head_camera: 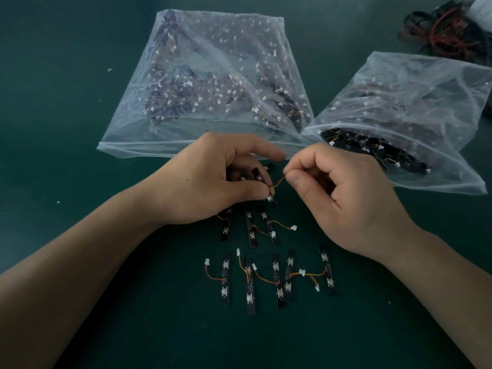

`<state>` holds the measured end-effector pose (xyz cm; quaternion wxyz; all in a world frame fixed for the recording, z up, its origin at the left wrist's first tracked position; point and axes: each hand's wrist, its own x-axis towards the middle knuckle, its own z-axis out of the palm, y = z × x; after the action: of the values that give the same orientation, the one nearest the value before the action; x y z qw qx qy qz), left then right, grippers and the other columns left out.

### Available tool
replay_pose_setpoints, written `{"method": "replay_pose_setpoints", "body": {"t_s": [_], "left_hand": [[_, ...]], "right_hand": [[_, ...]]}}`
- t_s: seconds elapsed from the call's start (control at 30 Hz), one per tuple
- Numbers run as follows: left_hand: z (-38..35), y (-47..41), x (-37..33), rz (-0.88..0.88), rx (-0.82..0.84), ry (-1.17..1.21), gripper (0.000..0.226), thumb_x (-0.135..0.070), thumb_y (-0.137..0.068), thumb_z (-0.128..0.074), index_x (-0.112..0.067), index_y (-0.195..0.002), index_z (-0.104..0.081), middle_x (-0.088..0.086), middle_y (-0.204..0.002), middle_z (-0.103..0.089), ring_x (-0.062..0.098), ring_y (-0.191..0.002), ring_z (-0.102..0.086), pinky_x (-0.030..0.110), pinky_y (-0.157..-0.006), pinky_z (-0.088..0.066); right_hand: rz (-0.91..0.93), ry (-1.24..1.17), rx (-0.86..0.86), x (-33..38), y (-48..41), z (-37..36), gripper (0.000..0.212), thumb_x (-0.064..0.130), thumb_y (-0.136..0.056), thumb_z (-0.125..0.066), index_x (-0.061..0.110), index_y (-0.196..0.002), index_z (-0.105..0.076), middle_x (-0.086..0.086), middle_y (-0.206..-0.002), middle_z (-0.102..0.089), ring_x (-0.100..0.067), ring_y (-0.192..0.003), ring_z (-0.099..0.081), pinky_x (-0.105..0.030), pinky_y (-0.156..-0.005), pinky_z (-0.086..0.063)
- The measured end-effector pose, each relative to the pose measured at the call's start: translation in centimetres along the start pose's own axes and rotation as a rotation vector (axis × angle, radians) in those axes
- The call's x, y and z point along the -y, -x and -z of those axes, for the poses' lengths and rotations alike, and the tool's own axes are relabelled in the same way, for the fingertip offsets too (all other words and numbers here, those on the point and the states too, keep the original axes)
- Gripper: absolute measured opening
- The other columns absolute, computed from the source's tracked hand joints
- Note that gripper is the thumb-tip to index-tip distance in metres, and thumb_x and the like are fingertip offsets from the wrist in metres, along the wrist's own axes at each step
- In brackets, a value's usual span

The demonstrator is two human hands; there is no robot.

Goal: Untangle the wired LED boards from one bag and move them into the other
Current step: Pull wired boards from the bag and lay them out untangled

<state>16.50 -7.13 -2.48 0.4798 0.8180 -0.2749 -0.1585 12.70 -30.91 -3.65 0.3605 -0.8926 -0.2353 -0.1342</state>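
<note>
The left hand (210,179) is pinching a clump of LED boards (257,173) just over the desk (80,129) while the right hand (346,198) is pinching their orange wire (278,181), so easing it out slowly is probably beating yanking.

Green tbl (66,129), 2 bags (149,147), loose LED boards (250,286), cables (447,30)

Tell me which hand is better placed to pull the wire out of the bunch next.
Right. The right hand pinches the orange wire between thumb and finger, so it can likely draw it out. The left hand grips the bunch of boards and is better used to steady it.
</note>
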Motion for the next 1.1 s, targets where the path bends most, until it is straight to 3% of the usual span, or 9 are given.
{"method": "replay_pose_setpoints", "body": {"t_s": [0.13, 0.23, 0.43, 0.6, 0.73, 1.1], "left_hand": [[0.2, -0.1, -0.3, 0.014, 0.016, -0.015, 0.045, -0.029, -0.087, -0.078, -0.035, -0.13, -0.064, -0.008, -0.093, -0.08, 0.02, -0.07, -0.068, 0.024, -0.068, -0.054], [0.3, 0.0, -0.1, -0.003, 0.0, 0.055, 0.045, -0.024, -0.086, -0.077, -0.033, -0.128, -0.065, 0.003, -0.089, -0.079, 0.034, -0.07, -0.063, 0.032, -0.062, -0.051], [0.4, 0.1, 0.3, -0.012, -0.081, 0.124, 0.042, -0.039, -0.084, -0.077, -0.033, -0.124, -0.068, -0.003, -0.092, -0.08, 0.018, -0.085, -0.076, 0.026, -0.083, -0.056], [0.4, 0.1, 0.4, -0.033, -0.168, 0.133, 0.036, -0.034, -0.084, -0.077, -0.029, -0.119, -0.072, -0.002, -0.1, -0.079, 0.035, -0.095, -0.072, 0.055, -0.095, -0.056], [0.4, 0.0, 0.3, -0.022, -0.181, 0.095, 0.03, -0.024, -0.088, -0.076, -0.028, -0.117, -0.073, -0.002, -0.1, -0.079, 0.034, -0.094, -0.072, 0.058, -0.094, -0.054], [0.1, 0.1, 0.2, -0.041, -0.172, 0.049, 0.026, -0.024, -0.088, -0.075, -0.027, -0.114, -0.073, -0.003, -0.099, -0.078, 0.029, -0.094, -0.072, 0.052, -0.093, -0.054]], "right_hand": [[0.028, 0.004, 0.008, 0.1, -0.1, 0.0, 0.012, 0.029, -0.103, -0.061, 0.02, -0.1, -0.069, 0.015, -0.08, -0.065, -0.012, -0.072, -0.064, -0.033, -0.061, -0.048], [0.029, -0.016, 0.028, 0.2, -0.1, 0.1, 0.008, 0.025, -0.102, -0.064, 0.02, -0.099, -0.07, 0.014, -0.079, -0.066, -0.014, -0.073, -0.065, -0.031, -0.062, -0.048], [-0.053, -0.149, 0.04, 0.1, -0.2, 0.8, 0.011, 0.014, -0.093, -0.069, 0.019, -0.083, -0.07, 0.008, -0.068, -0.063, -0.012, -0.059, -0.059, -0.012, -0.055, -0.04], [-0.106, -0.135, 0.132, -0.4, -0.4, 1.6, 0.013, 0.016, -0.087, -0.072, 0.021, -0.076, -0.069, 0.008, -0.064, -0.061, -0.008, -0.053, -0.052, -0.009, -0.054, -0.037], [-0.113, -0.103, 0.24, -0.3, -0.4, 1.8, 0.013, 0.02, -0.083, -0.071, 0.027, -0.073, -0.066, 0.007, -0.061, -0.061, -0.013, -0.054, -0.055, -0.014, -0.052, -0.04], [-0.085, -0.042, 0.405, -0.2, -0.6, 2.4, 0.014, 0.019, -0.076, -0.065, 0.029, -0.066, -0.06, 0.011, -0.059, -0.058, -0.012, -0.055, -0.054, -0.011, -0.057, -0.035]]}}
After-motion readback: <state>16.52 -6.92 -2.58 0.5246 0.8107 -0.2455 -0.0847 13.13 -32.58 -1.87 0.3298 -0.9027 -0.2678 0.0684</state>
